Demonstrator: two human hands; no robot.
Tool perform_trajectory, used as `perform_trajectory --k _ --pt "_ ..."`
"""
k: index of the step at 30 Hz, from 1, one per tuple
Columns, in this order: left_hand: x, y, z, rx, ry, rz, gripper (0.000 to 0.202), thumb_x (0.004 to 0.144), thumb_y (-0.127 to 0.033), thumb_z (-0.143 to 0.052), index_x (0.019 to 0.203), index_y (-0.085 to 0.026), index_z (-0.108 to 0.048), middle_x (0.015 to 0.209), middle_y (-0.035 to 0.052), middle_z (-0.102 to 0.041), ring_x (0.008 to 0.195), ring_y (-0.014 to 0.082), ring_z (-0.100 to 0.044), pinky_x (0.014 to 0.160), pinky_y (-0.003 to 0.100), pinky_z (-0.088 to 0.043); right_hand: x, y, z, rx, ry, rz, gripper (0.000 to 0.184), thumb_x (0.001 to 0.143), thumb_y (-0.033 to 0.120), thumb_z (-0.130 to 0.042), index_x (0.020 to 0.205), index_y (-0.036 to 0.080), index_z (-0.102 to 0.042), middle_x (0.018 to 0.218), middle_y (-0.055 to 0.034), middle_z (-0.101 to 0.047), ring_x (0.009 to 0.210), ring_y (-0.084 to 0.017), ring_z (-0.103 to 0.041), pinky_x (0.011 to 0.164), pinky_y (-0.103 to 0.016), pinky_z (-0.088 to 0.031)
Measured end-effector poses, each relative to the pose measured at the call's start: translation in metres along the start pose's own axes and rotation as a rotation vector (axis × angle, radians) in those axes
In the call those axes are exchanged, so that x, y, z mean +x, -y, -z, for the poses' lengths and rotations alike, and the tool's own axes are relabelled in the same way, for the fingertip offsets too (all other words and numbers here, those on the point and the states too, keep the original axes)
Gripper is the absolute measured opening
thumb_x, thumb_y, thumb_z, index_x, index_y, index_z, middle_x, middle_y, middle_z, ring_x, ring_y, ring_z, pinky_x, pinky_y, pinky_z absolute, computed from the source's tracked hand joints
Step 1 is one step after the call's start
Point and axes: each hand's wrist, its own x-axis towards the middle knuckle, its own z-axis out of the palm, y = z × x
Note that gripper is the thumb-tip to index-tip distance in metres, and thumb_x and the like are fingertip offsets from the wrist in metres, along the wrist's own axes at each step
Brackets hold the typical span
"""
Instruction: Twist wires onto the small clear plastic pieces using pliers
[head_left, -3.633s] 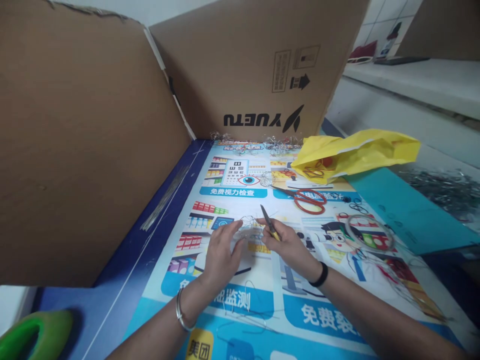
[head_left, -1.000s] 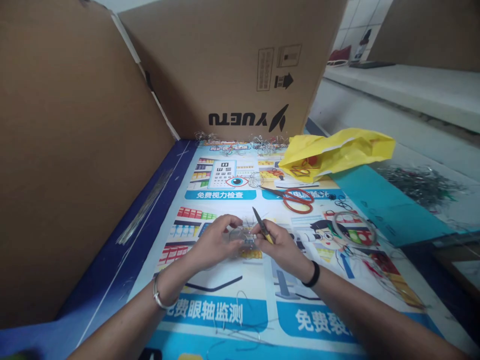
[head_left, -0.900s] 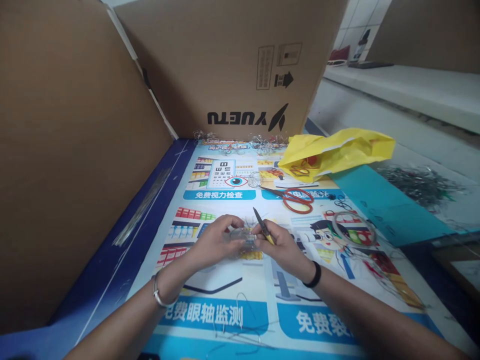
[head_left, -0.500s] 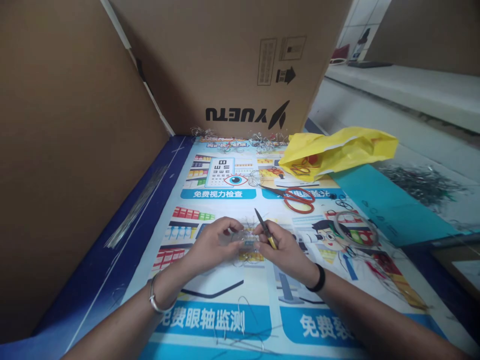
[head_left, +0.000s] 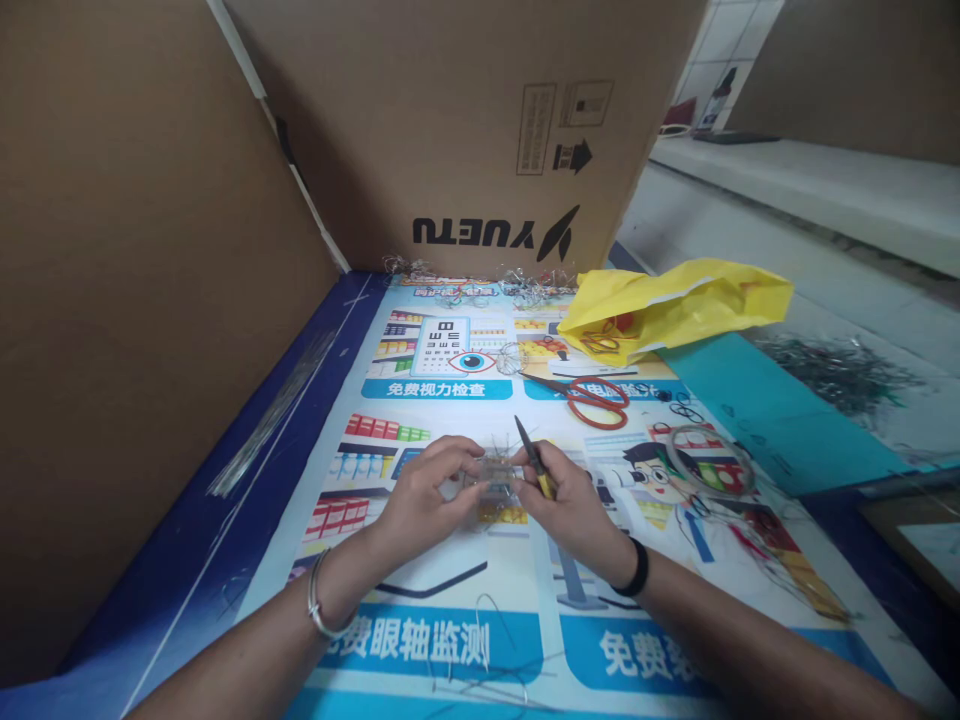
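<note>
Between the hands sits a small see-through wire piece [head_left: 496, 476] with thin ends sticking out all around. My left hand [head_left: 431, 490] pinches its left side between thumb and fingers. At its right edge, my right hand [head_left: 568, 500] has thumb and fingertip on the wire. A slim pointed tool [head_left: 533, 455], dark at the tip and yellow lower down, lies gripped in the same right hand, tip pointing away. Its exact kind is hard to make out. Red-handled scissors [head_left: 598, 402] lie beyond the hands. A round wire shape [head_left: 512, 357] rests near the scissors' tip.
A yellow bag [head_left: 679, 305] lies at the back right, beside a coil of wire [head_left: 711, 460]. Straight wires [head_left: 274, 410] lie along the left; cut pieces [head_left: 495, 680] lie in front. Cardboard walls [head_left: 450, 120] stand behind and left. A wire heap [head_left: 840, 372] lies far right.
Both hands stay almost in place around the wire piece. The pointed tool has shifted very slightly to the right, and the view has moved a little.
</note>
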Motion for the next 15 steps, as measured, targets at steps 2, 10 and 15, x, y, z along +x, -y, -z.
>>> perform_trajectory --k 2,10,15 --pt "-0.0009 -0.0008 -0.0008 -0.001 -0.004 0.006 0.007 0.074 -0.012 -0.06 0.075 -0.018 -0.057 0.094 0.0066 -0.065 0.09 0.0181 -0.061 0.078 0.033 -0.05 -0.0001 0.0005 -0.0002 0.005 0.003 0.001 0.014 0.073 0.019 -0.054 0.087 0.02 -0.054 0.07 0.0021 -0.053 0.063 -0.012 -0.048 0.058 -0.024 -0.039" --pt "-0.0051 -0.0007 -0.0076 0.032 -0.031 0.104 0.014 0.073 -0.009 -0.054 0.083 -0.019 -0.055 0.084 0.0024 -0.065 0.064 0.0108 -0.057 0.062 0.025 -0.049 -0.0008 -0.0013 -0.0029 -0.036 -0.004 0.003 0.015 0.072 0.019 -0.053 0.087 0.021 -0.053 0.067 0.0028 -0.052 0.059 -0.012 -0.048 0.057 -0.024 -0.039" --pt "-0.0048 -0.0024 -0.0083 0.052 -0.064 0.186 0.014 0.076 -0.011 -0.054 0.087 -0.019 -0.058 0.076 -0.0002 -0.066 0.066 0.0115 -0.06 0.064 0.024 -0.05 -0.0007 -0.0029 -0.0036 -0.067 0.0 0.007 0.015 0.072 0.018 -0.052 0.086 0.021 -0.054 0.066 0.0031 -0.052 0.06 -0.012 -0.049 0.058 -0.024 -0.041"
